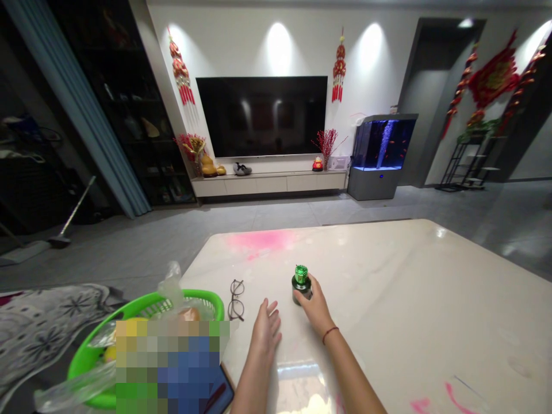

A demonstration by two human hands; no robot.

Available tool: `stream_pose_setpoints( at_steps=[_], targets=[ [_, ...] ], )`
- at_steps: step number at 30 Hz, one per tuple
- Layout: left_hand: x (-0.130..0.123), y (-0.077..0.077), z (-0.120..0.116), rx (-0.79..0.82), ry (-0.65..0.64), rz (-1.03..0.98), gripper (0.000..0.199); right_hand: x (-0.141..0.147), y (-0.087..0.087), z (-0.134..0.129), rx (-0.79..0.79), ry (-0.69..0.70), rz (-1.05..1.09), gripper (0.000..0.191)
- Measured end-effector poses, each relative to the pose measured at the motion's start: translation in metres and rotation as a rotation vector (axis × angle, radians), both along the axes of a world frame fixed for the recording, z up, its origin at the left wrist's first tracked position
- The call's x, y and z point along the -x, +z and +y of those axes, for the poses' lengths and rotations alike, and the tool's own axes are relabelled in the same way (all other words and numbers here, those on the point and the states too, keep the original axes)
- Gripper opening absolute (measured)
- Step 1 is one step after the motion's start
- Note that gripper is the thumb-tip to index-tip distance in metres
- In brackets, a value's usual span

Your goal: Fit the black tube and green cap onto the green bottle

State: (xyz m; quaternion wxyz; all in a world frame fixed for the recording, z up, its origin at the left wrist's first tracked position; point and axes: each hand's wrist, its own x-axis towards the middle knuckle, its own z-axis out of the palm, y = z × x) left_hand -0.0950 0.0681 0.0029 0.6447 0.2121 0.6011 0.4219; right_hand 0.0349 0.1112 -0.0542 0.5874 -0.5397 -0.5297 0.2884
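My right hand (317,306) grips the side of a small dark jar (301,294) with a ridged green lid, which stands on the white marble tabletop (401,310). A red string circles my right wrist. My left hand (266,332) rests just to the left, fingers spread and holding nothing. Its nearest neighbour is a pair of thin dark glasses (236,300) lying folded open on the table.
A bright green basket (185,296) holding plastic bags sits at the table's left edge, partly hidden by a pixelated patch. A grey patterned cloth (47,328) lies further left. Pink smears mark the tabletop. Beyond stand a TV cabinet, an aquarium and a broom.
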Motion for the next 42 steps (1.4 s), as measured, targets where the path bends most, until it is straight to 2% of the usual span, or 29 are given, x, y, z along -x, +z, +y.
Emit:
stream_pose_setpoints(
  at_steps=[11,18,24,27,31,38,42],
  targets=[
    [0.004,-0.004,0.001,-0.014,-0.047,-0.019,0.054,-0.002,-0.003,-0.001,-0.014,-0.031,-0.041,0.052],
    [-0.002,-0.013,0.000,-0.092,-0.109,0.056,0.061,-0.005,-0.002,-0.003,0.009,0.013,-0.033,0.053],
    [-0.010,-0.018,0.000,-0.227,-0.044,0.120,0.054,-0.008,0.002,-0.013,0.033,0.092,-0.021,0.055],
    [-0.007,-0.018,0.003,-0.287,0.002,0.161,0.048,-0.010,0.009,-0.021,0.080,0.140,-0.053,0.054],
    [-0.003,-0.019,0.007,-0.307,-0.010,0.172,0.037,-0.014,0.020,-0.032,0.120,0.195,-0.093,0.053],
    [-0.006,-0.024,0.005,-0.393,-0.144,0.533,0.042,-0.019,0.029,-0.045,0.204,0.300,-0.097,0.055],
    [-0.006,-0.024,0.004,-0.424,-0.220,0.596,0.040,-0.025,0.037,-0.051,0.243,0.378,-0.086,0.052]
  ],
)
